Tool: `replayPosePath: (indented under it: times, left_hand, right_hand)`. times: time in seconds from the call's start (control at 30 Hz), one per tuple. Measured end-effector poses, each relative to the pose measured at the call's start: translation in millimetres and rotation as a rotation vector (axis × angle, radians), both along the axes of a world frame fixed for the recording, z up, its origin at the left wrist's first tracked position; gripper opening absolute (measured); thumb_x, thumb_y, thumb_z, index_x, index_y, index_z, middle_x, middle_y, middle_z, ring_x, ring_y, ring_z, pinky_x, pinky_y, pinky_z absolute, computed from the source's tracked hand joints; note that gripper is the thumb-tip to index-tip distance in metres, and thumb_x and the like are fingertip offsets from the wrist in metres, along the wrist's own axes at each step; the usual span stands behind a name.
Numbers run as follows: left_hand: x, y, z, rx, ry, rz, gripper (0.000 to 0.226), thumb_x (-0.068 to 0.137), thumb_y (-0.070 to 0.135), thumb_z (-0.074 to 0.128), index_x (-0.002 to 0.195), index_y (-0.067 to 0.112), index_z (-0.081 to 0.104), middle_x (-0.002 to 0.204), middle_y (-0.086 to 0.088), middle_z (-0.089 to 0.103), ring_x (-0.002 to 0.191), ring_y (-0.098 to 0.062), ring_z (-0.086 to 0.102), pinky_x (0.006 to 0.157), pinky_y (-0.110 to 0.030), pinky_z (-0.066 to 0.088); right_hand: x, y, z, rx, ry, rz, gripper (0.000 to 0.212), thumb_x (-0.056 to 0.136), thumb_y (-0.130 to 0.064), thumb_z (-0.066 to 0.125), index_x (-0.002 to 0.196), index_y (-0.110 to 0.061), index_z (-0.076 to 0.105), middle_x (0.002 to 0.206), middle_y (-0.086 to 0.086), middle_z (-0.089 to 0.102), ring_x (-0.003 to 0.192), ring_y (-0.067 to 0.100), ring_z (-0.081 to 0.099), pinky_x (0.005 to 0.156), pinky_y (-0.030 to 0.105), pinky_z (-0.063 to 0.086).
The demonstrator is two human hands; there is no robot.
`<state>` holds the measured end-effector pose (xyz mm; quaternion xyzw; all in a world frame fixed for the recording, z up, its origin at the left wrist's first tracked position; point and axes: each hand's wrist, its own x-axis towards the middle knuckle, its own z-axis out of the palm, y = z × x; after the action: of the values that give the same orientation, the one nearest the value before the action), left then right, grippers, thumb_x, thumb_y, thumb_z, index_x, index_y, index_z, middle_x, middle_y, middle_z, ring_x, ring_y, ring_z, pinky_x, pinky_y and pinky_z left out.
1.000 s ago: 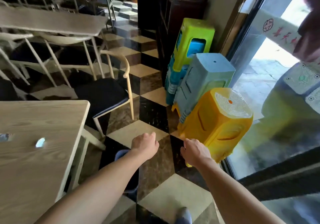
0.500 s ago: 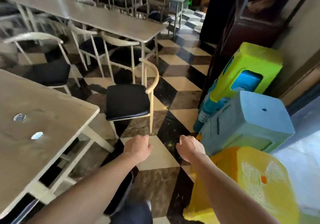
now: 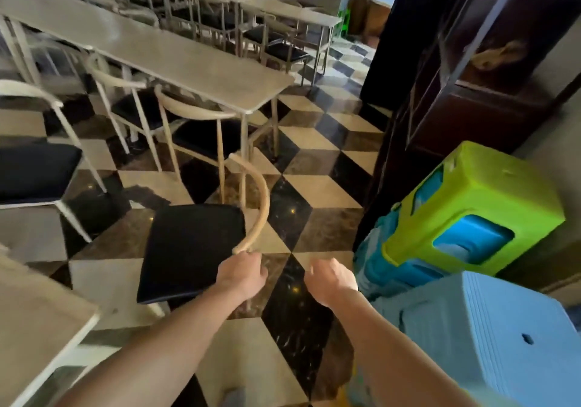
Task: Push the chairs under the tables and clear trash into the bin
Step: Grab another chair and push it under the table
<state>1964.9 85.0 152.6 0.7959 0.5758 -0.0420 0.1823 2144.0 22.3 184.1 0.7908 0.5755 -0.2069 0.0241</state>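
Observation:
A pale wooden chair with a black seat (image 3: 191, 249) stands out in the aisle, its curved backrest (image 3: 261, 205) arching toward me. My left hand (image 3: 243, 276) is closed around the near end of that backrest. My right hand (image 3: 330, 278) hovers beside it over the checkered floor, fingers loosely curled, holding nothing. The near table (image 3: 34, 321) lies at lower left. A long table (image 3: 176, 61) stretches behind the chair with other chairs (image 3: 201, 124) tucked partly under it.
Stacked plastic stools stand against the right wall: green over blue (image 3: 478, 212), a light blue one (image 3: 490, 328) nearest me. A dark wooden cabinet (image 3: 471, 76) rises behind them. Another black-seated chair (image 3: 34, 171) stands at left. More tables and chairs fill the back.
I have stepped forward and my view has tilted up. My left hand has reached the chair's backrest and closed on it. The yellow stool has dropped out of view.

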Motion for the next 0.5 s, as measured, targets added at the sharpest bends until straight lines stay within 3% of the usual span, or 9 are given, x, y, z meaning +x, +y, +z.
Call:
replayPosePath:
  times: [0.2, 0.3, 0.4, 0.5]
  left_hand:
    - [66.7, 110.0, -13.9, -0.071, 0.016, 0.047, 0.031, 0.101, 0.046, 0.047, 0.115, 0.022, 0.059, 0.093, 0.003, 0.058, 0.089, -0.019, 0.066, 0.063, -0.031, 0.047]
    - [95.6, 161.2, -35.4, -0.089, 0.054, 0.097, 0.032, 0.102, 0.044, 0.042, 0.121, 0.023, 0.057, 0.104, 0.001, 0.065, 0.093, -0.02, 0.067, 0.066, -0.032, 0.049]
    - [118.0, 216.0, -42.5, -0.107, 0.063, 0.237, 0.032, 0.101, 0.043, 0.044, 0.121, 0.022, 0.058, 0.108, -0.001, 0.066, 0.097, -0.023, 0.066, 0.074, -0.036, 0.051]
    - [132.5, 258.4, -34.4, -0.135, 0.003, 0.44, 0.03, 0.1, 0.043, 0.044, 0.116, 0.021, 0.057, 0.105, -0.001, 0.063, 0.098, -0.023, 0.064, 0.08, -0.036, 0.051]
  right_hand:
    - [54.6, 124.0, -16.6, -0.058, 0.004, 0.102, 0.03, 0.101, -0.027, 0.041, 0.126, -0.023, 0.058, 0.123, 0.003, 0.064, 0.107, 0.028, 0.064, 0.088, 0.041, 0.055]
    - [82.8, 193.4, -40.7, -0.098, 0.007, 0.213, 0.028, 0.102, -0.028, 0.042, 0.124, -0.02, 0.057, 0.121, 0.005, 0.063, 0.106, 0.029, 0.064, 0.088, 0.042, 0.055]
    - [103.9, 269.5, -53.6, -0.085, 0.036, 0.359, 0.026, 0.103, -0.03, 0.044, 0.122, -0.018, 0.057, 0.119, 0.006, 0.061, 0.107, 0.029, 0.063, 0.083, 0.039, 0.053]
    - [123.6, 343.8, -47.5, -0.071, 0.039, 0.566, 0.031, 0.104, -0.032, 0.043, 0.127, -0.016, 0.056, 0.124, 0.006, 0.059, 0.113, 0.03, 0.06, 0.088, 0.04, 0.05]
